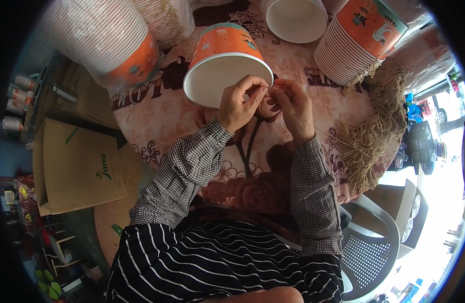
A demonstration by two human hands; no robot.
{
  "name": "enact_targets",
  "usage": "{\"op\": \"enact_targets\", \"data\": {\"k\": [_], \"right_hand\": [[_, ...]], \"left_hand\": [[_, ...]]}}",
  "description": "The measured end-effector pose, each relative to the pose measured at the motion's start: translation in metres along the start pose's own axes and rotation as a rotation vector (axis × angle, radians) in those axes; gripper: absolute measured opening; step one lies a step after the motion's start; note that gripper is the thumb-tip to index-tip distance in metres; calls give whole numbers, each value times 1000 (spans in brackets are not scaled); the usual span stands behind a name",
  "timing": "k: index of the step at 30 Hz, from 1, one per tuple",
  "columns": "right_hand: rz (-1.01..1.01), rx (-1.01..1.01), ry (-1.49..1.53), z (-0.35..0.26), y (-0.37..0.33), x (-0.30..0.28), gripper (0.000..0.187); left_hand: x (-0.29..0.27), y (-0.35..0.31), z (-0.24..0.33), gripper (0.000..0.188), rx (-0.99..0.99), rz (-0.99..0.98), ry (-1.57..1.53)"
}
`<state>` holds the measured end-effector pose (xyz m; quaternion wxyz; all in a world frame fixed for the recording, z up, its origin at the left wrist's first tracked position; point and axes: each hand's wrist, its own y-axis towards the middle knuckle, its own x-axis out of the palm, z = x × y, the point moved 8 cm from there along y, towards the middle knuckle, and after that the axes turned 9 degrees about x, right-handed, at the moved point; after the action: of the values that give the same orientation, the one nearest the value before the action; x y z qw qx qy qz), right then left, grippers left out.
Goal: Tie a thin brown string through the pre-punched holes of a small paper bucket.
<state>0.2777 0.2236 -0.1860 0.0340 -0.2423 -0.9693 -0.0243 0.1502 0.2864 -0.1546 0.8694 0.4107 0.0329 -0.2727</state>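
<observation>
My left hand [241,103] and my right hand [296,107] meet fingertip to fingertip above the table, thumbs and forefingers pinched. Whatever lies between the fingertips is too small to make out. Just behind and left of them, an orange paper bucket [225,40] lies tipped on its side, its wide white mouth toward me. My left fingers overlap the bucket's lower right rim. To the right of my right hand spreads a heap of tan twine strands [369,141].
Nested stacks of similar buckets stand at the far left [116,45] and far right [353,43]. Another white-mouthed bucket [296,20] sits at the back. A flowered cloth covers the round table [161,131]. Beside it are a cardboard box [83,166] and a grey chair [369,247].
</observation>
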Motion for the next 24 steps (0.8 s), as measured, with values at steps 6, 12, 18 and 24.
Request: {"op": "enact_targets", "data": {"k": [6, 12, 18, 24], "right_hand": [[-167, 25, -99, 17, 0, 16, 16], [-207, 170, -172, 16, -5, 19, 22], [-35, -288, -573, -19, -14, 17, 17], [94, -331, -523, -31, -16, 11, 15]], "left_hand": [[7, 0, 14, 9, 197, -60, 97], [-20, 3, -12, 6, 61, 22, 380], [-11, 3, -7, 8, 55, 4, 327], [-6, 1, -5, 10, 111, -40, 252]]}}
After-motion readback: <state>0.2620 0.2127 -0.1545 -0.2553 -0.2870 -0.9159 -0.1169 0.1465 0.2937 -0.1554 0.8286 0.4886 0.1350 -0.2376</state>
